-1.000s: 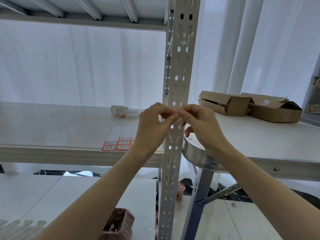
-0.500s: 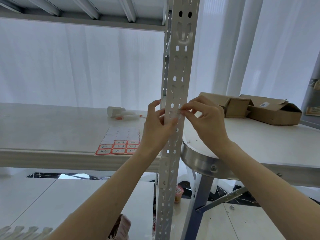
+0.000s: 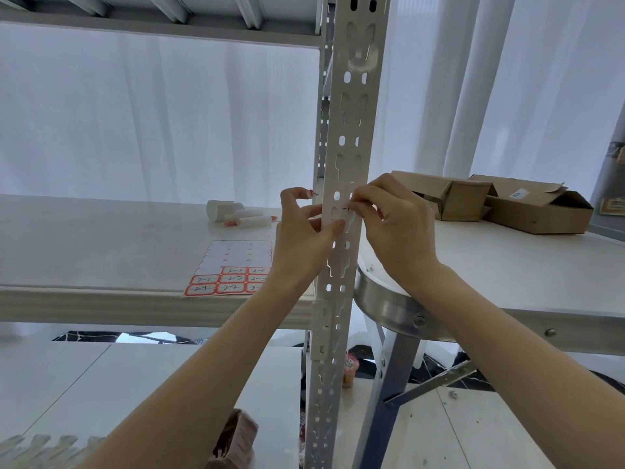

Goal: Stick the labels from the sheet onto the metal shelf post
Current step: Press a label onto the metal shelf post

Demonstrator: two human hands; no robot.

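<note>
Two hands on the metal shelf post [image 3: 356, 133]: right hand [image 3: 395, 228] pinches the white label [image 3: 340, 214] by its rt edge, left hand [image 3: 302, 245] grips the post, thumb on label's lower edge. Label lies against post face. Best: square it up, rub centre outward, bridge slots w/o creasing. Counts: 1 label being stuck, 1 label sheet [image 3: 233, 262] on shelf [image 3: 101, 248], at least 8 red labels showing, 2 cardboard boxes [image 3: 453, 201].

- Narrow gap between shelf post [image 3: 348, 147] and round table rim [image 3: 382, 308].
- Shelf board [image 3: 101, 238] left of post: label sheet [image 3: 233, 269] at front edge, white tubes [image 3: 241, 216] behind, room between.
- Cardboard boxes [image 3: 490, 204] well apart, far right.
</note>
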